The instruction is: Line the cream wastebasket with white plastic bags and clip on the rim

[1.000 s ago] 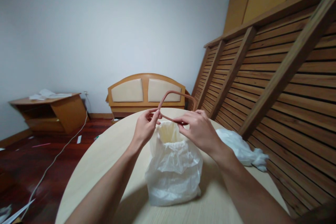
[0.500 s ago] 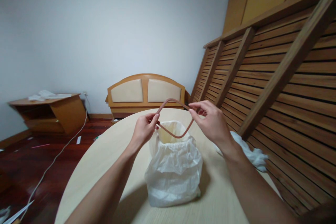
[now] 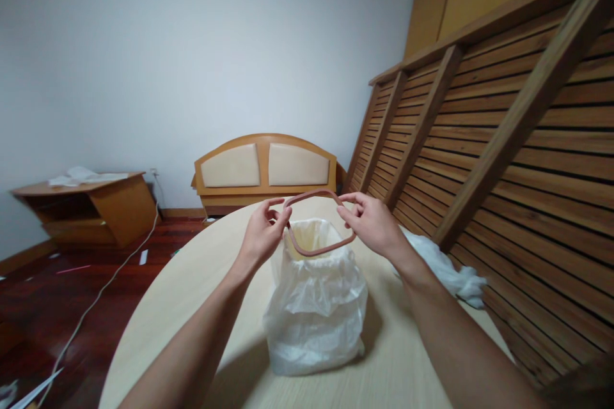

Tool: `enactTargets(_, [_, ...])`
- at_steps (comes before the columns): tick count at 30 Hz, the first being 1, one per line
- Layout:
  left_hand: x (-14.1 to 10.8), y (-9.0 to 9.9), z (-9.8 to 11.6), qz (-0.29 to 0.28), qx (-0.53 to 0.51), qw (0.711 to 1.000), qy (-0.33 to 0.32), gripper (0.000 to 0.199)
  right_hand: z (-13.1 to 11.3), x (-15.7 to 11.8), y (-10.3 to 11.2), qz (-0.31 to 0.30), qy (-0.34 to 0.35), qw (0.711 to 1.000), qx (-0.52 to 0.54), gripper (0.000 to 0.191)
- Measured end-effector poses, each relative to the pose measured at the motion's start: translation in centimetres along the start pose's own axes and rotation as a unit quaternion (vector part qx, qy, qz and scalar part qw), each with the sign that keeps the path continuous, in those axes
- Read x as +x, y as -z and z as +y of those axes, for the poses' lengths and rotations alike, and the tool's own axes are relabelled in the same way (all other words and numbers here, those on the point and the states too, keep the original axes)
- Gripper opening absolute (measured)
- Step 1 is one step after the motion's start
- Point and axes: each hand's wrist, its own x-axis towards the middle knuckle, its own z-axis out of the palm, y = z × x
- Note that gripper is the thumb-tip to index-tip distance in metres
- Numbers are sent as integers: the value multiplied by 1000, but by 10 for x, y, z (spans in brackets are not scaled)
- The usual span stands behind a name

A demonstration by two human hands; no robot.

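Between my two hands is a brown squarish ring (image 3: 322, 250), a thin rim like that of a trash bin. My left hand (image 3: 263, 230) pinches its left side with thumb and fingers. On the opposite side, my right hand (image 3: 368, 220) grips it the same way. Just below the ring stands a bin lined with a white plastic bag (image 3: 316, 313), its mouth facing up and the bag draped down over the outside. A yellowish inner wall (image 3: 314, 234) shows in the opening. Whether the ring touches the bag's edge I cannot tell.
The bin stands on a round pale table (image 3: 182, 294). A crumpled white plastic bag (image 3: 444, 268) lies at its right edge. Slatted wooden panels (image 3: 480, 160) lean on the right. Behind are a headboard (image 3: 265, 163) and, at left, a low cabinet (image 3: 115, 211). A cable (image 3: 108, 284) crosses the floor.
The ring has turned from a skewed angle to nearly level and squared with the bin's mouth. My right hand has moved slightly left and down; my left hand has barely moved.
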Motion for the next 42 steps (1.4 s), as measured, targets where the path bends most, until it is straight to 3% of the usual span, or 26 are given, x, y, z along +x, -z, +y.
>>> enactTargets(4, [1,1,-7,12,33,999,-2,44,8,0,-10,-27,-3,1000,10,32])
enactTargets(9, [11,4,-30,-1,109,994,17,35,18,2,-17,-96,-36,994,22,31])
enactTargets(15, [16,4,-46,-16,127,991,34,30,32,4,-25,-106,-27,993,38,31])
enactTargets(23, [15,4,-49,-34,146,988,39,28,40,4,-30,-133,-21,989,66,25])
enactTargets(36, [14,4,-46,-42,156,986,43,28,32,2,-25,-164,-39,984,63,27])
enactTargets(42, [14,4,-45,-59,183,980,56,26,24,1,-21,-192,-41,980,-22,35])
